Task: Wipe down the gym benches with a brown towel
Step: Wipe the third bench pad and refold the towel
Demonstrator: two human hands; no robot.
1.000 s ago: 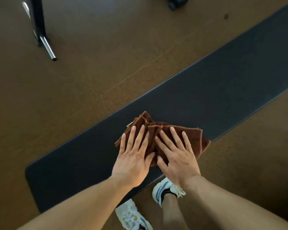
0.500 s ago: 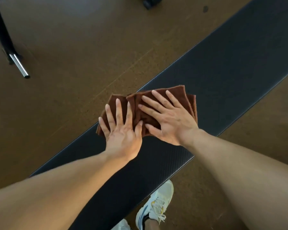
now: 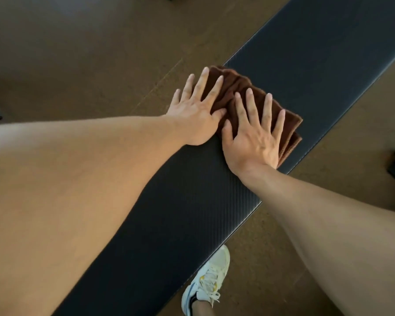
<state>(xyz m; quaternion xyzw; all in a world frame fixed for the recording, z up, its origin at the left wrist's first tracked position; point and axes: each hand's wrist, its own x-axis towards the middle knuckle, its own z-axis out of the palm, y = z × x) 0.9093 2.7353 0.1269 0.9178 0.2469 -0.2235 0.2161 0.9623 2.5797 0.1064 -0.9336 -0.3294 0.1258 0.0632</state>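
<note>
Both hands flat on towel, mid-wipe on bench worktop.

Left hand [image 3: 195,112] and right hand [image 3: 252,133] lay side by side, fingers straight and spread, palms pressing the folded brown towel [image 3: 237,87] onto the black worktop [image 3: 192,201]; neither gripped it. Flat palms likely spread pressure so the cloth slid without bunching. Towel spanned the pad's width, far corner at the floor-side edge. Both arms reached forward, nearly straight. A white shoe [image 3: 205,283] stood on the floor [image 3: 89,53] beside the bench. More pad lay beyond.
</note>
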